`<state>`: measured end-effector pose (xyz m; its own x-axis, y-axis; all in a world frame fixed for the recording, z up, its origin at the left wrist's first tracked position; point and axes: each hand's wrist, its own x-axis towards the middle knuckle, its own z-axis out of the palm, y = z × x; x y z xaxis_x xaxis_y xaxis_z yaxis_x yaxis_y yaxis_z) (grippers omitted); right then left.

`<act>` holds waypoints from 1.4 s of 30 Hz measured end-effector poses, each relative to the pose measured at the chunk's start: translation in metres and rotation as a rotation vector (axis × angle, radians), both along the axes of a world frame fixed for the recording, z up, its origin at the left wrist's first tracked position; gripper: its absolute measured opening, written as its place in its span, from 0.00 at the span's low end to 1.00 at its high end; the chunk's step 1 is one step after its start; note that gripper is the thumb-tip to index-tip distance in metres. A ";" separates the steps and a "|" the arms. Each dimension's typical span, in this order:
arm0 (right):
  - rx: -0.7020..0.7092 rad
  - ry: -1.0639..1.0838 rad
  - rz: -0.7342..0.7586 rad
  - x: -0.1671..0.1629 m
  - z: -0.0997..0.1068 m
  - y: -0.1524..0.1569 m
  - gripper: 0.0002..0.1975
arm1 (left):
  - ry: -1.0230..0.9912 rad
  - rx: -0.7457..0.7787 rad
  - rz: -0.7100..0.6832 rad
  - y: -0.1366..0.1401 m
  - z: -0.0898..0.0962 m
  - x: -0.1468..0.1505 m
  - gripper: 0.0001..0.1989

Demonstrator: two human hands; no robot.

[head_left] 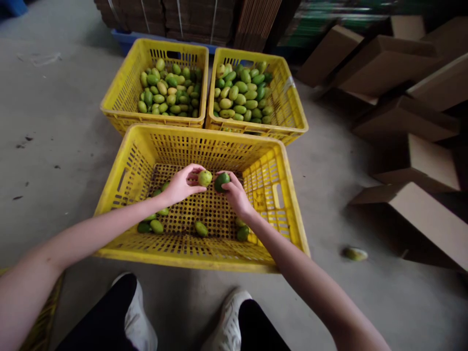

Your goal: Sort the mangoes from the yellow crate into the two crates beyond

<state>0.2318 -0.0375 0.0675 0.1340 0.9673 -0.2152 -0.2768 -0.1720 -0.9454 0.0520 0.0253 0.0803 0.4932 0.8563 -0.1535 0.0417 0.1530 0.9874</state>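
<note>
Both hands reach into the near yellow crate (109,195), which sits on the concrete floor (54,146) just in front of the person's white shoes (230,317). The left hand (181,185) holds a yellow-green fruit (204,178), its grip pinched around it with the thumb below and the fingertips curled over the top. The right hand (236,195) holds a darker green fruit (221,181), its grip pressed around it from the right side. The two fruits are held just beside each other, close to touching, above the perforated bottom of the crate near its middle. A few loose green fruits (157,225) lie scattered on the crate bottom, mostly along the near edge and at the left, with one (243,233) under the right wrist. Behind this crate stand two more yellow crates side by side, the left one (120,92) and the right one (292,112), each well filled with green and yellowish fruits. A single fruit (355,253) lies on the floor to the right, apart from the crates. Flattened and folded cardboard boxes (402,122) are strewn along the right side, and stacked cardboard (190,19) stands at the back.
</note>
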 end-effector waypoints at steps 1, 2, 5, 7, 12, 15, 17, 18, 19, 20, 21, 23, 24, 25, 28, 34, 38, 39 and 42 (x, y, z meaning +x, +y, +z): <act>0.063 -0.111 0.000 0.000 0.000 -0.001 0.16 | 0.004 0.016 0.000 -0.001 -0.001 0.000 0.26; 0.125 -0.228 0.001 0.000 0.001 -0.002 0.18 | 0.008 0.038 0.002 -0.002 -0.002 0.000 0.25; 0.274 -0.479 0.013 -0.001 0.001 -0.005 0.19 | 0.025 0.119 0.013 -0.005 -0.003 -0.001 0.23; 0.327 -0.535 0.020 -0.001 0.001 -0.006 0.17 | 0.034 0.172 0.007 -0.006 -0.003 -0.001 0.21; 0.285 -0.393 -0.007 0.000 0.003 -0.006 0.19 | -0.012 0.102 0.009 -0.003 -0.002 -0.001 0.24; 0.118 -0.151 -0.041 0.002 0.008 -0.003 0.18 | -0.055 -0.162 -0.035 0.003 -0.001 -0.001 0.27; -0.021 0.030 -0.004 0.004 0.010 -0.001 0.18 | -0.066 -0.359 -0.118 0.007 -0.002 -0.001 0.24; -0.085 0.110 0.028 0.004 0.010 0.001 0.19 | -0.070 -0.444 -0.156 0.008 -0.002 -0.001 0.23; -0.142 0.177 0.061 0.004 0.010 0.002 0.20 | -0.075 -0.517 -0.185 0.009 -0.002 -0.001 0.24; -0.189 0.230 0.088 0.004 0.010 0.003 0.21 | -0.081 -0.572 -0.202 0.009 -0.003 -0.002 0.25; -0.223 0.267 0.104 0.004 0.010 0.003 0.21 | -0.084 -0.608 -0.209 0.010 -0.003 -0.002 0.26; -0.257 0.302 0.122 0.003 0.009 0.004 0.21 | -0.081 -0.636 -0.213 0.010 -0.004 -0.002 0.28; -0.262 0.307 0.129 0.003 0.008 0.004 0.21 | -0.075 -0.639 -0.217 0.010 -0.004 -0.002 0.29; -0.258 0.306 0.131 0.003 0.008 0.004 0.21 | -0.071 -0.637 -0.217 0.010 -0.004 -0.002 0.29; -0.208 0.281 0.088 0.003 0.005 0.003 0.21 | -0.085 -0.618 -0.195 0.010 -0.002 -0.003 0.26; 0.064 0.104 -0.073 0.005 0.002 0.004 0.26 | -0.159 -0.363 -0.075 0.011 0.000 -0.003 0.27; 0.221 -0.043 -0.036 0.004 0.003 0.003 0.25 | -0.146 -0.262 -0.063 0.010 -0.002 -0.003 0.30; 0.238 -0.065 -0.032 0.004 0.003 0.003 0.24 | -0.144 -0.257 -0.066 0.010 -0.002 -0.003 0.30; 0.231 -0.107 -0.015 0.004 0.005 0.001 0.23 | -0.150 -0.281 -0.072 0.009 0.000 -0.003 0.30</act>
